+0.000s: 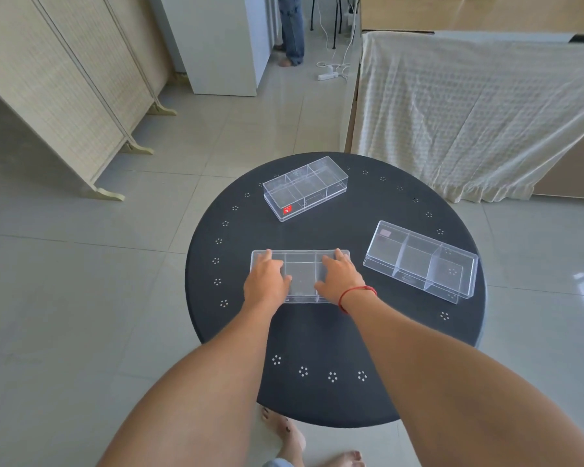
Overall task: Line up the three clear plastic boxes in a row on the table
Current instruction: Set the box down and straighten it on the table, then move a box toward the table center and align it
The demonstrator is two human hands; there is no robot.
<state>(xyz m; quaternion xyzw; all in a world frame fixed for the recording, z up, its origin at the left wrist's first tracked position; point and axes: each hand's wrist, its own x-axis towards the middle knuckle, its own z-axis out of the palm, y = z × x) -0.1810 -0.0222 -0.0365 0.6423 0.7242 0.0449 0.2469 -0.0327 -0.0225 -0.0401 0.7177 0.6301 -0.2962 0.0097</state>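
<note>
Both hands gripped near box (300, 276) mid-table: left hand (266, 284), right hand (339, 281) clasping its ends | others apart: far-edge box (305, 187), right-edge box (420, 261) | risk: slick plastic skidding, knocking right-edge box off

Two bare forearms, no sleeves anywhere along their visible length. Left hand (266, 281) unadorned — no ring, no watch, no band. Right hand (339, 279) likewise ringless, but at its wrist a thin red cord bracelet (353, 294), looped once around and showing a small knot or thicker bit on the outer side. Short fingernails, as far as can be told. Bare feet (285, 433) at the bottom edge — no shoes or socks — with a sliver of pale blue-grey fabric between them.
</note>
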